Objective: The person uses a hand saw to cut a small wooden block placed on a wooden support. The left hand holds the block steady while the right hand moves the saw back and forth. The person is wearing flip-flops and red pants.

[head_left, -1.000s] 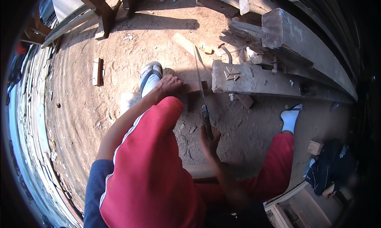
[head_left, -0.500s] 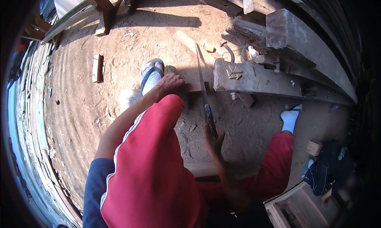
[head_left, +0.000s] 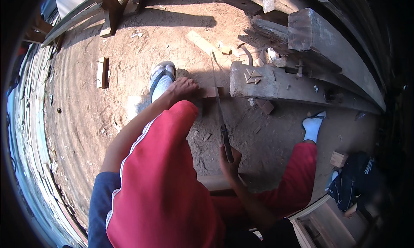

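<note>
My right hand (head_left: 230, 159) is closed around the dark handle of a handsaw (head_left: 221, 120). The long, narrow blade points away from me and crosses a short piece of wood (head_left: 208, 92), near its right end. At that wood's left end, my left hand (head_left: 183, 87) is closed over it beside my raised knee, its fingertips partly hidden. My foot in a white sock and dark flip-flop (head_left: 163, 77) is just behind the left hand. The wood's right end lies close to a thick, weathered beam (head_left: 254, 87); whether they touch I cannot tell.
Small wood pieces (head_left: 252, 76) lie on the beam, near a bolt (head_left: 300, 69). Larger timber (head_left: 319, 41) is stacked behind it. A flat board (head_left: 202, 44) and a small block (head_left: 101, 72) lie on the dirt. Dark cloth (head_left: 355, 179) is at lower right.
The saw and my right hand have come back toward me a little, with the blade still across the wood. My left hand keeps its place on the wood. The whole view has shifted slightly.
</note>
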Available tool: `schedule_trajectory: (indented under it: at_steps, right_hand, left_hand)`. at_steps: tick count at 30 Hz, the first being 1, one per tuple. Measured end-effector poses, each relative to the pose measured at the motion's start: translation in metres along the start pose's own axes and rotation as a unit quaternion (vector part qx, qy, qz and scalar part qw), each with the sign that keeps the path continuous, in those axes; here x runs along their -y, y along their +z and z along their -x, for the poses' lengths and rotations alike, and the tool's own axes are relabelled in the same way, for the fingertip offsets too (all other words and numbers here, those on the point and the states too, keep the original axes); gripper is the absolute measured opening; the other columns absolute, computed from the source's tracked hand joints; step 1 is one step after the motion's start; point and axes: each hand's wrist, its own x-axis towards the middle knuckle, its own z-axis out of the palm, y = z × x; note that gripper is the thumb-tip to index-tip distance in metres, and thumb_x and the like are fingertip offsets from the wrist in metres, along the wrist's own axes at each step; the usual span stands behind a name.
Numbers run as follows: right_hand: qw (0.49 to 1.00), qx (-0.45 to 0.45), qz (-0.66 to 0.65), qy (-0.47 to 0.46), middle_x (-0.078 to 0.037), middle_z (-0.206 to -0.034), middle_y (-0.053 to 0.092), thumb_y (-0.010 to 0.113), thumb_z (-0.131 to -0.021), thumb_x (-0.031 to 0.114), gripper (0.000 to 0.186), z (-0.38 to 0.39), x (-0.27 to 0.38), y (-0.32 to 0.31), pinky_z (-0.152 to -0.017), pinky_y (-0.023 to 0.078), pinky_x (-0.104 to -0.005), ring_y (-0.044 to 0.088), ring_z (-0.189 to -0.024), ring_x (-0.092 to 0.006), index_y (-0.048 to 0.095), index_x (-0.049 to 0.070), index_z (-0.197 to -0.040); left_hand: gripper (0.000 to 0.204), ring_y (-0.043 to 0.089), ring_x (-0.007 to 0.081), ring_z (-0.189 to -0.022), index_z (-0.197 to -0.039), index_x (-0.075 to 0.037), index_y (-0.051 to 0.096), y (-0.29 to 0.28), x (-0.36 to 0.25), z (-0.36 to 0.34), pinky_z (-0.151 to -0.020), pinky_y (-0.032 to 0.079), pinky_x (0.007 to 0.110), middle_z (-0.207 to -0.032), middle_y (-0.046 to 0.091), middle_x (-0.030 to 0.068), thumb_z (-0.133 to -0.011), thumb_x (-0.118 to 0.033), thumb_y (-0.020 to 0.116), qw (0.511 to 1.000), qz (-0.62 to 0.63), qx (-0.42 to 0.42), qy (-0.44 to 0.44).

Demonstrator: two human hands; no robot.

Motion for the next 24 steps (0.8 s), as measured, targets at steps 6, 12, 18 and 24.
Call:
schedule_trajectory:
  at_steps: [6,12,18,24]
  right_hand:
    - [0.991,0.009,-0.109,0.071,0.006,-0.06,0.045,0.069,-0.101,0.017,0.038,-0.062,0.02,0.046,-0.051,0.033,-0.0337,0.043,-0.057,-0.0063,0.054,0.004,-0.069]
    - [0.999,0.003,0.006,0.041,0.006,-0.058,0.041,0.068,-0.102,0.018,0.041,0.017,0.014,0.001,-0.051,0.03,-0.033,0.04,-0.056,-0.0053,0.05,0.005,-0.067]
    - [0.999,0.02,-0.03,0.036,0.007,-0.06,0.04,0.067,-0.103,0.02,0.044,-0.013,0.024,0.01,-0.051,0.028,-0.033,0.038,-0.057,-0.0045,0.046,0.007,-0.067]
    - [0.996,0.009,-0.081,0.037,0.003,-0.059,0.042,0.065,-0.102,0.013,0.037,-0.049,0.025,0.036,-0.051,0.032,-0.0336,0.042,-0.061,-0.0047,0.051,0.001,-0.069]
  left_hand:
    - [0.041,0.059,0.0273,-0.122,-0.135,-0.015,0.053,0.043,0.028,0.008,-0.106,0.046,0.041,-0.129,0.062,0.0094,-0.095,-0.019,0.058,0.998,-0.034,-0.051,0.022]
    - [0.014,0.07,0.0286,-0.093,-0.1,-0.021,0.073,0.03,0.006,0.003,-0.08,0.053,0.043,-0.094,0.072,0.0068,-0.092,-0.03,0.067,0.953,-0.02,-0.297,0.051]
    - [0.01,0.07,0.0275,-0.091,-0.1,-0.019,0.068,0.027,0.009,0.006,-0.079,0.053,0.042,-0.093,0.069,0.0061,-0.092,-0.024,0.064,0.973,-0.009,-0.224,0.064]
    - [0.009,0.073,0.0272,-0.084,-0.091,-0.02,0.071,0.033,0.017,0.005,-0.073,0.055,0.042,-0.086,0.072,0.005,-0.093,-0.025,0.064,0.961,-0.01,-0.266,0.069]
